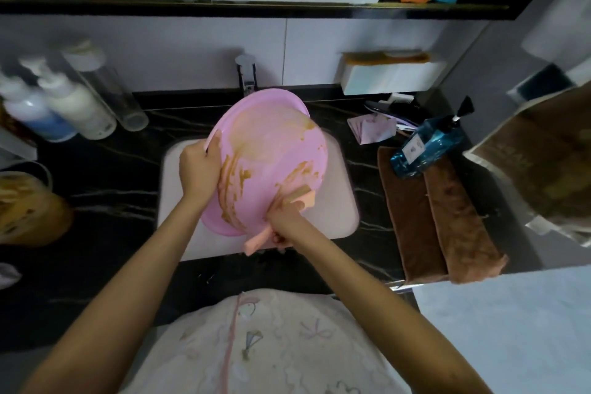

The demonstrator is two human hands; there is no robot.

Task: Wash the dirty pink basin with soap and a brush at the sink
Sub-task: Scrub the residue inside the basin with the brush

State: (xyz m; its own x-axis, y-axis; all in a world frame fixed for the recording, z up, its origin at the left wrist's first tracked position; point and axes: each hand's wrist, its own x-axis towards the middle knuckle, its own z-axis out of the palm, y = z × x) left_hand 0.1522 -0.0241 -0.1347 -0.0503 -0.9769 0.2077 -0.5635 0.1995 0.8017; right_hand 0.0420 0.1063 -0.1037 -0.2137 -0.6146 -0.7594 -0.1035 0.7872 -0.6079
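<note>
The pink basin (271,150) stands tilted over the white sink (342,201), its inside facing me and smeared with brown dirt. My left hand (200,166) grips its left rim. My right hand (284,221) holds a pink brush (305,197) by the handle, whose end sticks out below my fist. The brush head presses against the lower right of the basin's inside, among the brown smears.
The tap (246,73) rises behind the basin. A blue pump bottle (425,147) lies on brown towels (444,221) to the right. White bottles (73,102) stand at the left, a brownish container (28,208) nearer. The counter (105,189) is black marble.
</note>
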